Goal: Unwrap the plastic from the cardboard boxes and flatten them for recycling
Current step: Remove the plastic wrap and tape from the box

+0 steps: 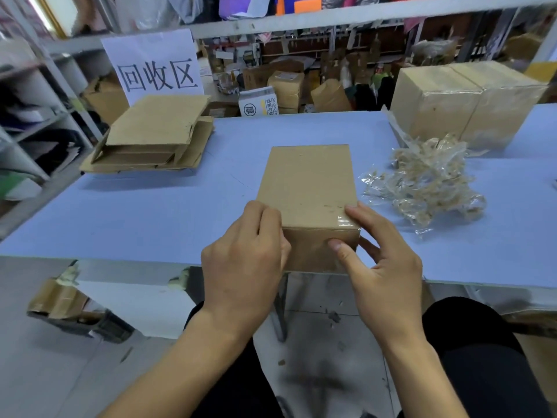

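— Where's the box being worked on?

— Centre of the frame: a cardboard box (pixel 307 188) stands at the near edge of the pale blue tabletop (pixel 150 212), with clear plastic (pixel 346 223) shining over its near right corner. Both hands are on its near end. The left hand (pixel 241 260) is curled round the left corner; the right hand (pixel 382 260) pinches the right corner, thumb on the front face, fingers on top.

— How would you expect it to handle?

— Light and probably empty, stiff at the edges, with faces that would give under a hard press. The film looks thin, slick and clingy, so flat fingers would likely slide on it. I'd pick at that corner, where the film wrinkles, and brace the other corner with the left hand.

— And the rest?

— A crumpled plastic heap (pixel 428 188) lies right of the box, flattened cardboard (pixel 156 140) is stacked at upper left, and wrapped boxes (pixel 464 101) wait at upper right.
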